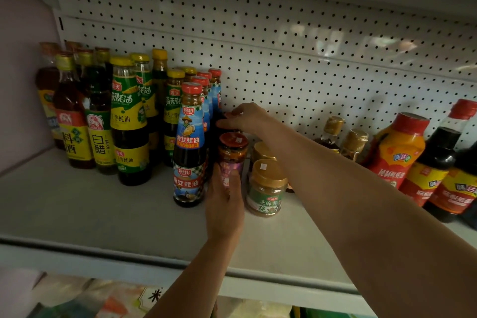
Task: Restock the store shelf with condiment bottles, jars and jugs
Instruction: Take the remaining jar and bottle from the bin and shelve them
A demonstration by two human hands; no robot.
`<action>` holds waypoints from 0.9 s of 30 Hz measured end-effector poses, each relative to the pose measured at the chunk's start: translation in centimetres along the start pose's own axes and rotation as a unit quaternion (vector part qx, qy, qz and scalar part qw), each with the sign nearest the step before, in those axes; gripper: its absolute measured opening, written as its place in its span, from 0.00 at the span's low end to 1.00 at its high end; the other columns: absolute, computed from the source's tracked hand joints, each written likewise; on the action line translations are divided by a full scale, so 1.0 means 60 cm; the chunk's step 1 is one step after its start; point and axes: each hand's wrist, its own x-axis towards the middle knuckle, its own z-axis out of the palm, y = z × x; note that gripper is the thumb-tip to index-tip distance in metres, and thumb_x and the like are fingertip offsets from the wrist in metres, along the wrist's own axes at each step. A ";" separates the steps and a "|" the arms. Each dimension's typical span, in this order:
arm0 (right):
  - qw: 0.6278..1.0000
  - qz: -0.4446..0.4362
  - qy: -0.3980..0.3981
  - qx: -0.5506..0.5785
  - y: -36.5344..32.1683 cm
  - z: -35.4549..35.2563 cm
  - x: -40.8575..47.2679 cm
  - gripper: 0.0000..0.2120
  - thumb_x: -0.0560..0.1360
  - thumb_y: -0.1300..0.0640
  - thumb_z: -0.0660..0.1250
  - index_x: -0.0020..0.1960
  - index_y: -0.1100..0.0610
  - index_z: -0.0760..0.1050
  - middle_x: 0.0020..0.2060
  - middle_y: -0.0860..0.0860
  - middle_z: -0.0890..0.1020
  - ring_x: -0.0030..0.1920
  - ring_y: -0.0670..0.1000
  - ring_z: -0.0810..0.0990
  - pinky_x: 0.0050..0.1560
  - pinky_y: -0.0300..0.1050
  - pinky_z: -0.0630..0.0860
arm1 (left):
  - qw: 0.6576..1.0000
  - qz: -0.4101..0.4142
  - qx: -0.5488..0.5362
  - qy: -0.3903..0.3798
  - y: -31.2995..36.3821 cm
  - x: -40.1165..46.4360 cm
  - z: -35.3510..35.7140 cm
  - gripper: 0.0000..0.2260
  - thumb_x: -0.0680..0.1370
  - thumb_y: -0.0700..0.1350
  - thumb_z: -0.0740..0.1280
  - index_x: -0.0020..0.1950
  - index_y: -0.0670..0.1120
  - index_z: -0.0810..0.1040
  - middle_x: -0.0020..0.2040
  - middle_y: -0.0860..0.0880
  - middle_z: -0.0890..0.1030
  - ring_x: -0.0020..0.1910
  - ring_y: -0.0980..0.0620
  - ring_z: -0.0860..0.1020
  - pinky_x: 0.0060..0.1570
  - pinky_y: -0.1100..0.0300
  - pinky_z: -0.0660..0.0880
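A pale shelf (85,214) with a white pegboard back (284,54) carries the stock. Toward nine o'clock stand tall vinegar and cooking-wine bottles (85,116), with green-labelled oyster sauce bottles (129,121) beside them. Near the centre stands a row of blue-labelled bottles (189,147), then a red-lidded jar (232,155) and gold-lidded sesame paste jars (265,188). Toward three o'clock stand gold-capped bottles (355,143) and red-capped sauce bottles (397,150).

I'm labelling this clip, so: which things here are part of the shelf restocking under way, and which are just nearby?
In the job:
red-lidded jar, held in the left hand
dark jar behind it, under the right hand
shelf

Just nearby:
gold-lidded jar
blue-labelled bottle
green-labelled bottles
red squeeze bottle
packets on the shelf below
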 end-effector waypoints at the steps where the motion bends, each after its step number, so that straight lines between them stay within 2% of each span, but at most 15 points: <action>1: 1.000 0.002 0.000 -0.011 -0.001 0.005 0.006 0.36 0.67 0.34 0.76 0.68 0.53 0.76 0.62 0.52 0.80 0.61 0.53 0.78 0.59 0.48 0.76 | 1.000 0.001 -0.001 -0.001 0.000 0.000 0.000 0.37 0.74 0.72 0.49 0.79 0.57 0.58 0.77 0.57 0.64 0.71 0.64 0.60 0.65 0.67 0.58; 3: 1.000 0.007 -0.001 -0.031 0.000 0.013 0.017 0.36 0.64 0.31 0.77 0.63 0.53 0.78 0.56 0.51 0.82 0.55 0.52 0.81 0.55 0.48 0.79 | 1.000 0.004 -0.003 -0.003 0.001 0.000 -0.001 0.37 0.74 0.73 0.49 0.79 0.56 0.58 0.77 0.58 0.63 0.71 0.64 0.60 0.65 0.68 0.57; 5: 0.999 0.013 0.001 -0.033 0.002 0.016 0.023 0.33 0.62 0.31 0.77 0.56 0.55 0.80 0.49 0.51 0.83 0.50 0.51 0.82 0.51 0.48 0.81 | 1.000 0.000 -0.009 -0.005 0.000 0.001 0.000 0.38 0.73 0.74 0.49 0.79 0.57 0.58 0.77 0.58 0.63 0.73 0.62 0.61 0.67 0.65 0.58; 9: 0.998 0.009 0.017 -0.065 0.001 0.012 0.029 0.31 0.61 0.31 0.78 0.48 0.56 0.81 0.43 0.51 0.83 0.46 0.50 0.82 0.47 0.48 0.82 | 1.000 -0.013 -0.012 -0.010 -0.002 0.001 0.000 0.39 0.72 0.76 0.49 0.79 0.58 0.57 0.77 0.58 0.63 0.74 0.58 0.61 0.70 0.60 0.59; 14: 0.992 -0.011 0.006 -0.126 0.000 -0.001 0.031 0.31 0.61 0.28 0.75 0.41 0.55 0.78 0.36 0.49 0.77 0.43 0.48 0.79 0.35 0.43 0.71 | 1.000 -0.017 -0.021 -0.011 -0.001 -0.001 0.000 0.39 0.72 0.76 0.48 0.79 0.59 0.57 0.77 0.58 0.63 0.75 0.57 0.62 0.72 0.57 0.61; 17: 0.991 -0.005 -0.001 -0.132 0.004 -0.010 0.029 0.30 0.62 0.29 0.76 0.43 0.55 0.77 0.37 0.48 0.76 0.41 0.47 0.76 0.33 0.42 0.67 | 1.000 -0.013 -0.019 -0.010 0.002 -0.002 -0.001 0.37 0.73 0.74 0.49 0.79 0.58 0.57 0.77 0.58 0.63 0.74 0.59 0.61 0.69 0.61 0.59; 21: 0.989 -0.003 0.007 -0.146 0.008 -0.008 0.031 0.31 0.61 0.26 0.74 0.39 0.54 0.73 0.37 0.48 0.75 0.43 0.49 0.77 0.32 0.42 0.66 | 1.000 -0.011 -0.012 -0.007 0.003 -0.002 -0.002 0.37 0.73 0.74 0.48 0.79 0.58 0.57 0.77 0.58 0.63 0.74 0.61 0.61 0.69 0.62 0.58; 23: 0.991 0.005 0.007 -0.131 0.010 -0.011 0.034 0.32 0.61 0.26 0.74 0.41 0.55 0.75 0.39 0.48 0.76 0.45 0.50 0.77 0.35 0.43 0.69 | 1.000 -0.009 -0.017 -0.006 0.001 -0.002 -0.002 0.37 0.73 0.75 0.48 0.79 0.59 0.57 0.77 0.59 0.63 0.74 0.60 0.61 0.69 0.61 0.59; 27: 0.996 0.027 0.075 -0.051 0.022 -0.028 0.051 0.36 0.63 0.26 0.73 0.52 0.56 0.84 0.47 0.51 0.83 0.47 0.50 0.79 0.52 0.47 0.80 | 1.000 -0.004 -0.014 -0.008 -0.002 -0.002 0.000 0.34 0.75 0.72 0.50 0.79 0.60 0.57 0.77 0.59 0.63 0.73 0.62 0.61 0.69 0.61 0.60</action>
